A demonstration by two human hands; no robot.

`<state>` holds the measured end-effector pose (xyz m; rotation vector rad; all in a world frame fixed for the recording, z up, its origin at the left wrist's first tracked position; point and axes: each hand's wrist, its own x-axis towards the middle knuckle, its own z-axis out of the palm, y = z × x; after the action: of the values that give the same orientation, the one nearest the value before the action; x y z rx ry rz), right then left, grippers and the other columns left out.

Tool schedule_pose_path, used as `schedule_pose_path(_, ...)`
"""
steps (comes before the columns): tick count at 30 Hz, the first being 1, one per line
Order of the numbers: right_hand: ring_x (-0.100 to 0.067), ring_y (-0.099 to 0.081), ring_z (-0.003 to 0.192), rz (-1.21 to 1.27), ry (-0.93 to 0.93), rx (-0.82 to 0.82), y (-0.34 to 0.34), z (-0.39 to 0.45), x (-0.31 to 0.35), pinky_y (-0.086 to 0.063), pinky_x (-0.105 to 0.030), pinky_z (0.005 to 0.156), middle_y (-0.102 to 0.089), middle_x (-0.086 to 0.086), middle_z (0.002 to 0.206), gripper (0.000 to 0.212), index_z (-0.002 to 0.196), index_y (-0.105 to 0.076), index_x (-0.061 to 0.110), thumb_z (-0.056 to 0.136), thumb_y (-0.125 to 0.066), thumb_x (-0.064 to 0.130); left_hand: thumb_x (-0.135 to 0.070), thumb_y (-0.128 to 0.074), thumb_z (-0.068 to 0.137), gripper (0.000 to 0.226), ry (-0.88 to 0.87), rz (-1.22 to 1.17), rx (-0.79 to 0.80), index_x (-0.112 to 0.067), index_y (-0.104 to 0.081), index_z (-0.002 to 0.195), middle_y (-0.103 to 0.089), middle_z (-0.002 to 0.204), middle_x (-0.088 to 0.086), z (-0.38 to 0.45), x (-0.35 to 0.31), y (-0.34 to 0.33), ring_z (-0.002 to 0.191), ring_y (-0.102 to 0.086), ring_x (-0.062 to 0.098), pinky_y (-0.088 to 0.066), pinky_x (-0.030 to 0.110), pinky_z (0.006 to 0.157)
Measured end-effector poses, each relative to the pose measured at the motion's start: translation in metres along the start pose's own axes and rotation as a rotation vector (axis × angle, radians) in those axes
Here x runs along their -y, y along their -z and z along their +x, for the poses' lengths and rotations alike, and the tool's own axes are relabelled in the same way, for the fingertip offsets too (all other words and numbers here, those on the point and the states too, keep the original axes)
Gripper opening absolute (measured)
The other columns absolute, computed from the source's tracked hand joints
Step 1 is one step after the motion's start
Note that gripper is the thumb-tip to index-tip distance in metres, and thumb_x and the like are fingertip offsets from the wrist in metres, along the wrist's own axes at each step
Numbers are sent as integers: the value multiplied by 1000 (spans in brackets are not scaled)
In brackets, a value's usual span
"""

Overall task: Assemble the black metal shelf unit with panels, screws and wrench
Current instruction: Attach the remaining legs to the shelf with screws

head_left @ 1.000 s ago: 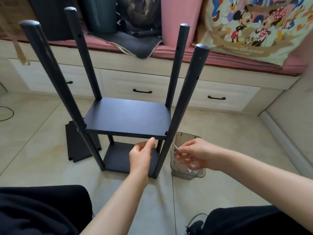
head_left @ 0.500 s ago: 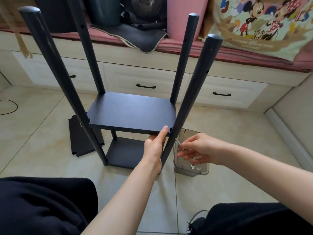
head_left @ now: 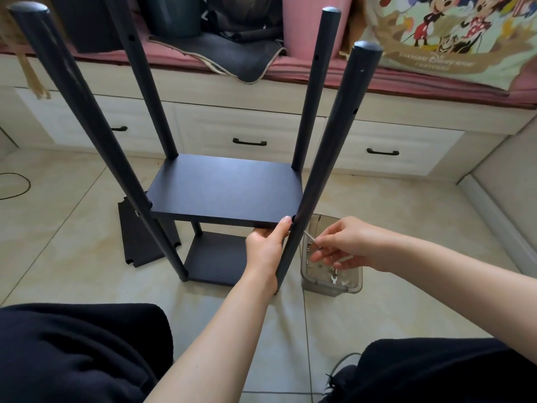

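Shelf unit (head_left: 223,193), black and half built, is seen standing on the tiled floor (head_left: 406,228) with 4 round poles rising from it and 2 panels already fitted between them, 1 at floor level and 1 higher. The front edge of the upper panel (head_left: 226,189) is gripped at its right corner by the left hand (head_left: 266,248), the thumb laid up against the edge just beside the near right pole (head_left: 325,158), the other fingers hidden under the panel. A thin silver screw (head_left: 310,237) is pinched between the thumb and fingers of the right hand (head_left: 347,244), its tip pointed at that pole just below the panel corner; whether it touches the pole cannot be told. Under the right hand a clear plastic tray (head_left: 334,282) is set on the floor, with small hardware and a flat wrench (head_left: 334,278) lying in it. A spare black panel (head_left: 139,239) is laid flat on the floor to the left of the unit, partly behind the near left pole (head_left: 87,117).
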<state>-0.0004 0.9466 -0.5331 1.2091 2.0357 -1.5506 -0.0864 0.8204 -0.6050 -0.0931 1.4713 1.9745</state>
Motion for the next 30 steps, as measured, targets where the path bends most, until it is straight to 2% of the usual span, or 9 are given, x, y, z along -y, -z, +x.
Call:
schedule_pose_path(11,-7,-65,60,30,5,-3,-1,3,2,-54,-22,57,-77,-2,83,18,98,-68,9,97,-59,24,-28,-81,84,16,78,-39,-13,-17,-72,89,-75,70,-11,0,-3,3,62,-71,1,-44,10,40)
schedule_pose_path(14,-9,-65,63,54,7,-14,-4,4,3,-55,-25,62,-77,-3,83,17,96,-68,9,97,-59,24,-26,-82,83,17,104,-59,-4,-15,-73,90,-76,72,-9,1,-5,4,63,-71,1,-43,10,37)
schedule_pose_path(19,-10,-63,63,54,13,-34,-8,4,8,-57,-30,71,-77,-3,80,18,95,-69,7,97,-58,22,-22,-80,85,12,105,-74,19,-14,-73,89,-76,72,-10,1,-6,3,66,-72,0,-45,8,41)
schedule_pose_path(24,-12,-63,65,50,30,-44,-8,6,10,-58,-32,70,-76,-3,78,22,100,-69,4,97,-59,23,-23,-79,86,11,90,-67,24,-15,-72,88,-76,74,-9,1,-7,2,68,-72,1,-48,11,47)
schedule_pose_path(27,-14,-63,67,24,49,-57,-9,8,11,-58,-36,76,-76,-4,78,21,98,-70,4,97,-60,23,-22,-79,86,9,88,-67,15,-16,-72,85,-77,78,-7,1,-6,1,73,-73,4,-48,13,50)
schedule_pose_path(30,-12,-60,61,-43,86,-90,-10,11,10,-58,-35,75,-76,-2,73,21,95,-70,5,96,-60,23,-25,-78,86,10,86,-53,6,-16,-73,87,-78,85,-4,3,-6,1,77,-73,5,-47,13,49)
